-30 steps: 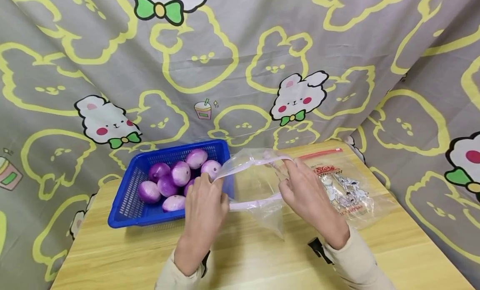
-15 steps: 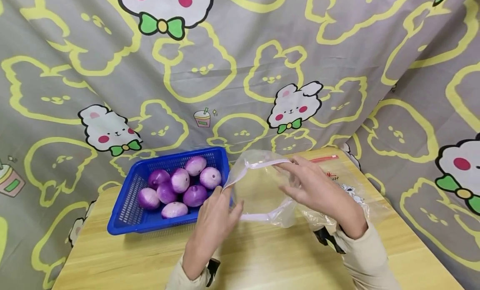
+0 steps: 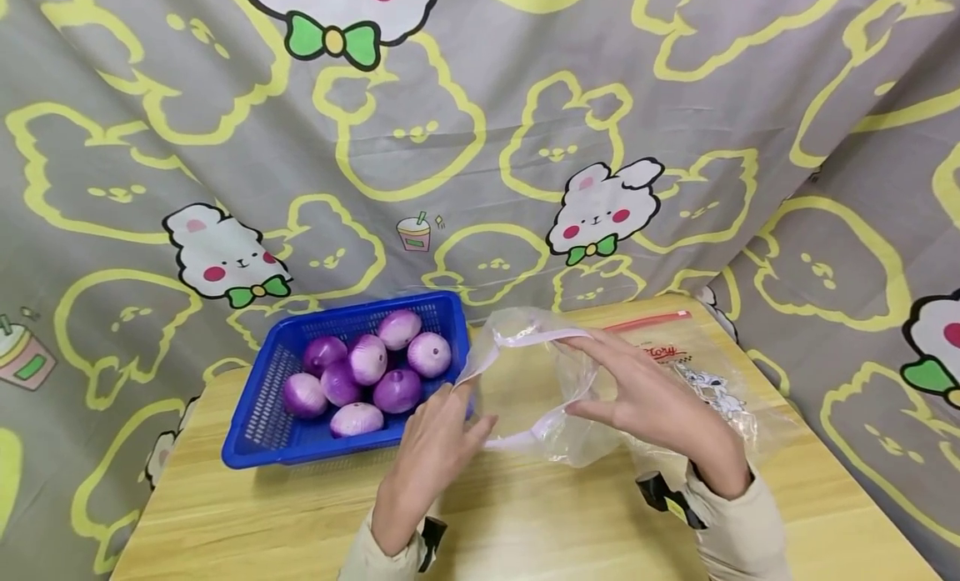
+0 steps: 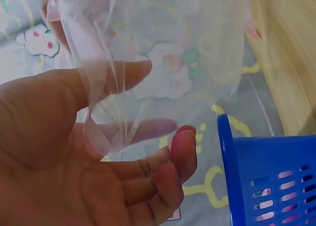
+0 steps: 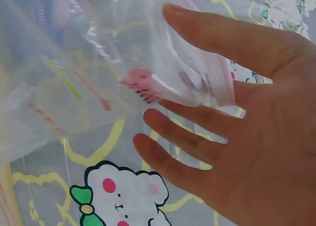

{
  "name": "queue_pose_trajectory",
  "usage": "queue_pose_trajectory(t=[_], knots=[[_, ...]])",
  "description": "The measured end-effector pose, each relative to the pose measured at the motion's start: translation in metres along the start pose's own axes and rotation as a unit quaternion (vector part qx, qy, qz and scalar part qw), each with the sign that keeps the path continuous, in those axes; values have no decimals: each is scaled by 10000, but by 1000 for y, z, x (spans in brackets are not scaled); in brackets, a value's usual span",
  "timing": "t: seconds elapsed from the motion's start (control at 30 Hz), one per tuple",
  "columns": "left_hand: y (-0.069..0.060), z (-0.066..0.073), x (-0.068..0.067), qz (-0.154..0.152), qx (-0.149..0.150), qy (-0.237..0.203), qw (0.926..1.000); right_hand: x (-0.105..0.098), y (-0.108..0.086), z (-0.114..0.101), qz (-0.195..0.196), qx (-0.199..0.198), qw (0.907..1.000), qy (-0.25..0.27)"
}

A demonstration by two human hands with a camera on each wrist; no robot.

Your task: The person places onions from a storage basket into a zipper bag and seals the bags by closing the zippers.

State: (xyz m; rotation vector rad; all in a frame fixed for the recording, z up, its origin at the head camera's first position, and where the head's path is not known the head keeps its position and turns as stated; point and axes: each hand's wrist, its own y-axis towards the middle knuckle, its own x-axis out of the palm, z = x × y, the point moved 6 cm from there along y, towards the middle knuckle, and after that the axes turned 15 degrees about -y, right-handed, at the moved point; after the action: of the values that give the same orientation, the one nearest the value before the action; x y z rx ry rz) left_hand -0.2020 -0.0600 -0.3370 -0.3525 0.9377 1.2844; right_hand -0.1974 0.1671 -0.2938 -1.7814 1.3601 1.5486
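Note:
A clear zip bag (image 3: 528, 339) with a pale pink rim stands with its mouth spread wide between my two hands. My left hand (image 3: 435, 439) is at the bag's left side, next to the basket. In the left wrist view its thumb and index finger (image 4: 113, 78) are spread at the rim, the other fingers loosely bent. On the right side, my right hand (image 3: 652, 389) has its thumb and fingers stretched apart at the rim. The right wrist view shows the bag's film (image 5: 98, 78) between that thumb and the straight fingers. No contents show in the bag.
A blue plastic basket (image 3: 251, 456) holding several purple onions (image 3: 397, 389) stands left of the bag. Another clear zip bag (image 3: 705, 373), printed and with a red zip, lies flat on the wooden table (image 3: 285, 523) at right. A patterned curtain (image 3: 465, 147) hangs behind.
Both hands have loosened from curled grips on the rim to spread fingers. The bag's mouth has become wider and rounder. Basket and onions stay in place.

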Motion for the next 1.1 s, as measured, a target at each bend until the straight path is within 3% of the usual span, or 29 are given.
queue_pose_trajectory(t=[0.2,0.33,0.5,0.7,0.93,1.1], knots=[[2,-1,5,-283,0,-252,9993,-7,0,-4,364,-27,9993,-23],[2,3,7,-380,193,-452,9981,-10,-2,-8,512,-46,9984,-233],[0,8,-1,-422,593,-718,9948,-13,-4,-12,740,-157,9955,-573],[1,9,-21,49,1088,-1026,9887,-12,-1,-14,882,-165,9924,-840],[5,-5,-44,661,1157,-1615,9778,-3,6,-17,832,-329,9931,-755],[9,-22,-57,1185,1254,-1695,9703,3,9,-17,728,-324,9938,-774]])
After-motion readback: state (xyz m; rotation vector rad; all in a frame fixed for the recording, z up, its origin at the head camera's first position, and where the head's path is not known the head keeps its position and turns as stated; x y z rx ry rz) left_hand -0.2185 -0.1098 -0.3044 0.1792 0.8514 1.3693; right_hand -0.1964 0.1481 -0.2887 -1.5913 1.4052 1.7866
